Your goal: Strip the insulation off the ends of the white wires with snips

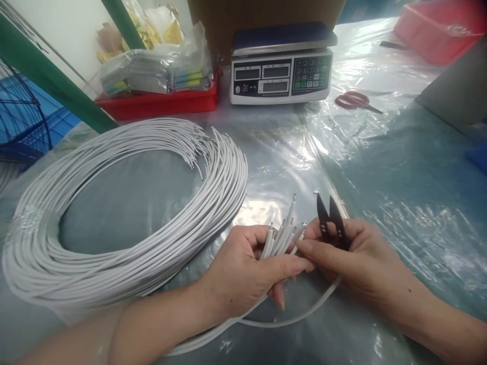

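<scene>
My left hand (247,271) is closed round a bunch of white cables (279,241). Their cut ends, with dark cores showing, stick up past the thumb. Beside it, my right hand (353,258) is closed on black thread snips (331,223), whose two blades point up and stand apart. Its thumb and forefinger also touch the tip of one white cable at the edge of the bunch. The snips' handles are hidden in the palm. Below the hands, a loose white cable curves between them. A large coil of white cables (152,268) lies on the table to the left.
A weighing scale (281,76) stands at the back. Red-handled scissors (353,100) lie right of it. A red tray (160,105) with plastic-bagged items is at the back left, near a green post (49,66). A pink-red bin (437,35) sits far right. Clear plastic sheet covers the table.
</scene>
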`<state>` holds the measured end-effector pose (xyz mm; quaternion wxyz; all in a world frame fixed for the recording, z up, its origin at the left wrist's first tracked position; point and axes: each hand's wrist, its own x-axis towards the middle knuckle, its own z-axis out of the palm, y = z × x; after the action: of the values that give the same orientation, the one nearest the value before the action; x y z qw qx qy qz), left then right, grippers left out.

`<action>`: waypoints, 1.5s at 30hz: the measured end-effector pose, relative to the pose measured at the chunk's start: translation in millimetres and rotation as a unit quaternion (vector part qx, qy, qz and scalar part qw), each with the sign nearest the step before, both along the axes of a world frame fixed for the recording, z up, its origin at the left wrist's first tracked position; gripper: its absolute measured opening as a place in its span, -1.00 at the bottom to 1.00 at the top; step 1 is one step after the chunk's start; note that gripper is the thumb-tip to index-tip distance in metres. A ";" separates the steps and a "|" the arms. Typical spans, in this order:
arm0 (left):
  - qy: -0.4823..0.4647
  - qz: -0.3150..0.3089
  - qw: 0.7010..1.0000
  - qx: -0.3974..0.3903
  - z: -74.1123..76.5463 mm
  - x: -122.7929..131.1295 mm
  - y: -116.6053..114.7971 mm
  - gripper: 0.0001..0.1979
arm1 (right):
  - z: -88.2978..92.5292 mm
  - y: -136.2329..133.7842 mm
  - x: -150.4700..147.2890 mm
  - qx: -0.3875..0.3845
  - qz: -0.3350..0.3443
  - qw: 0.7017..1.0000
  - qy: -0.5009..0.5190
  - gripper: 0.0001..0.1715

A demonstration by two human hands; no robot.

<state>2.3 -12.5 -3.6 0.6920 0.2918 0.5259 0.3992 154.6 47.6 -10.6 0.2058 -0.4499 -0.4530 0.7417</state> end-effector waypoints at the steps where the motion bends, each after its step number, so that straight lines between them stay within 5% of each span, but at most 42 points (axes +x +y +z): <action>1: 0.006 -0.001 1.000 -0.009 -0.4 -0.2 0.1 -0.85 | -0.9 -0.8 0.9 0.000 -0.003 1.000 0.004 -0.80; 10: 0.018 -0.023 1.000 -0.004 1.7 -2.3 1.0 -0.61 | -9.9 -5.2 9.0 0.047 -0.102 0.994 0.004 -0.78; 16: -0.006 0.027 0.999 -0.031 -3.4 -2.6 0.6 -0.85 | -9.0 -11.2 8.6 0.054 -0.102 0.993 -0.004 -0.81; 23: 0.013 -0.003 1.000 0.012 -1.6 -2.5 1.5 -0.75 | -1.0 -14.9 4.8 0.099 -0.117 0.988 -0.030 -0.87; 27: 0.008 -0.028 0.999 0.014 2.2 -2.0 3.0 -0.64 | 0.8 -16.5 3.4 0.123 -0.099 0.986 -0.044 -0.84; 35: -0.020 -0.021 1.000 0.007 1.6 -2.9 0.4 -0.75 | -2.3 -17.0 7.2 0.139 -0.079 0.987 0.000 -0.87; 42: -0.033 -0.052 0.998 0.009 0.9 -4.4 -0.2 -0.76 | -9.4 -15.3 10.3 0.229 -0.029 0.973 -0.017 -0.64; 45: -0.046 -0.042 0.998 0.002 1.5 -4.9 -1.5 -0.78 | -7.9 -14.3 11.3 0.233 -0.018 0.972 -0.022 -0.76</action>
<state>-2.6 -14.0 -2.1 0.7311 0.2965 0.4799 0.3839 165.8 33.3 -18.5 0.3085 -0.4138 -0.6095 0.6018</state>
